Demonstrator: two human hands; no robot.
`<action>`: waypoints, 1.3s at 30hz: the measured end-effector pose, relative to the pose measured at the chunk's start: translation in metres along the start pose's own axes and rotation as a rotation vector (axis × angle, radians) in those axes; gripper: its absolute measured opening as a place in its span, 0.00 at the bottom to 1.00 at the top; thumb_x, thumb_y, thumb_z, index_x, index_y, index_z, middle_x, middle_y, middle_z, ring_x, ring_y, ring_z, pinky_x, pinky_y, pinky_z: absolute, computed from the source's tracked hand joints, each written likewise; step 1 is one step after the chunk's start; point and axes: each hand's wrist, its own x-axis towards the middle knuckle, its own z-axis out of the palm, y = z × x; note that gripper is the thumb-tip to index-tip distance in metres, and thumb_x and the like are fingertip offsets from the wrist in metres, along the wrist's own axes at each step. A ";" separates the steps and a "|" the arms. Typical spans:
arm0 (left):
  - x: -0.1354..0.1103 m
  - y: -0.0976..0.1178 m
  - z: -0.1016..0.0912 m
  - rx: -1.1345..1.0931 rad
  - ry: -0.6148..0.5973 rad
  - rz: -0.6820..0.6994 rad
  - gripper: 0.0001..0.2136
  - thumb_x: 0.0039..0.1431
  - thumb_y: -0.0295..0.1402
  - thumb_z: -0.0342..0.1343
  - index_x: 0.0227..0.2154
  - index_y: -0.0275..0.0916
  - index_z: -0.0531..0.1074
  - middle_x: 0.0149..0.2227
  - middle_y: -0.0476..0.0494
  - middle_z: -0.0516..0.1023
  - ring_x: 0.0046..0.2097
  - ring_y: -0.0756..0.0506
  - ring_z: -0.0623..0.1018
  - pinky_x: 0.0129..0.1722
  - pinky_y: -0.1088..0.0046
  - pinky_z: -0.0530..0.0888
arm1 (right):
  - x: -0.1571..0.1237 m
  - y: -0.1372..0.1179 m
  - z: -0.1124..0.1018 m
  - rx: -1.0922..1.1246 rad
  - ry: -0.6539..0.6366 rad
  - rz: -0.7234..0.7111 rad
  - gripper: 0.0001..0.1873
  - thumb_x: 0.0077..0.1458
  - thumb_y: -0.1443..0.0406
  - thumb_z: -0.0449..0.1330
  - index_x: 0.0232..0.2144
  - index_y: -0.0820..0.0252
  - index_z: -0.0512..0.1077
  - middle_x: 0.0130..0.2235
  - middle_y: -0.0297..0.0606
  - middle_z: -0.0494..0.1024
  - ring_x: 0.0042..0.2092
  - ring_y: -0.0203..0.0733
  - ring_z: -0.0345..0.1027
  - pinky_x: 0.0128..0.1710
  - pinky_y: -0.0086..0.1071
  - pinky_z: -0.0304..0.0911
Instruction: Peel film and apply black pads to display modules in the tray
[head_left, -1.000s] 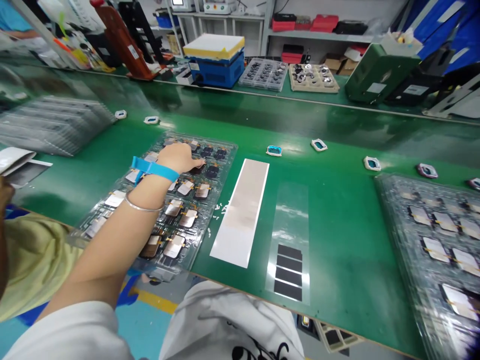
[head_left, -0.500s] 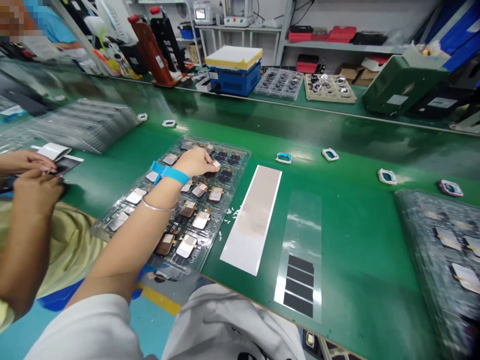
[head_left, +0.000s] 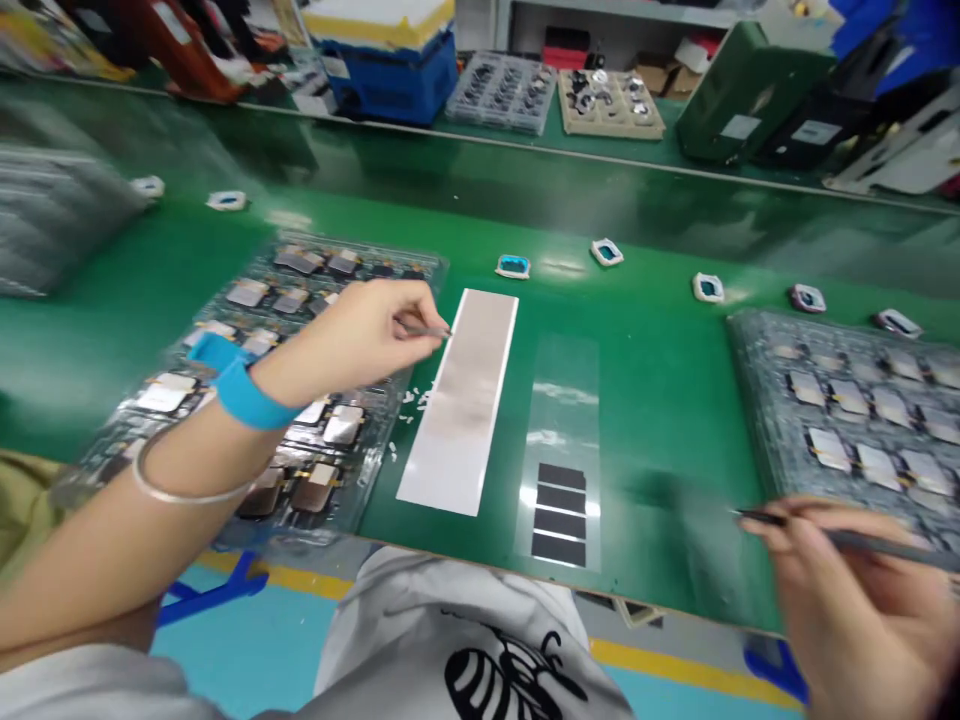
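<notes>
My left hand [head_left: 352, 335], with a blue wristband [head_left: 247, 395] and a silver bangle [head_left: 187, 490], pinches a thin metal tool [head_left: 424, 330]. Its tip reaches the top left edge of a white strip [head_left: 457, 400]. Under my forearm lies a clear tray [head_left: 420, 262] of flat metal-backed parts with gold tabs. My right hand [head_left: 840, 590], at the lower right, grips slim dark tweezers [head_left: 840, 535]. Their blurred tip points at a second clear tray [head_left: 750, 400]. A clear film with black pads [head_left: 562, 520] lies between the strip and that tray.
The green bench [head_left: 637, 450] carries several small white-framed parts [head_left: 606, 252] in a row. Behind a raised rail stand a blue machine [head_left: 386, 70], trays of parts [head_left: 611, 105] and a green case [head_left: 750, 90]. A stack of trays [head_left: 52, 215] lies at the left.
My left hand has lifted out of the tray and moved right to the strip's edge. My right hand has come in at the lower right with tweezers. The other person's hands have left view.
</notes>
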 end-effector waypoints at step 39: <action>-0.057 0.056 0.115 0.211 -0.349 0.656 0.06 0.65 0.23 0.49 0.43 0.34 0.69 0.49 0.36 0.77 0.52 0.40 0.77 0.49 0.61 0.79 | -0.023 0.026 0.067 0.076 -0.197 0.038 0.08 0.51 0.66 0.67 0.33 0.59 0.72 0.35 0.35 0.75 0.36 0.38 0.77 0.36 0.28 0.75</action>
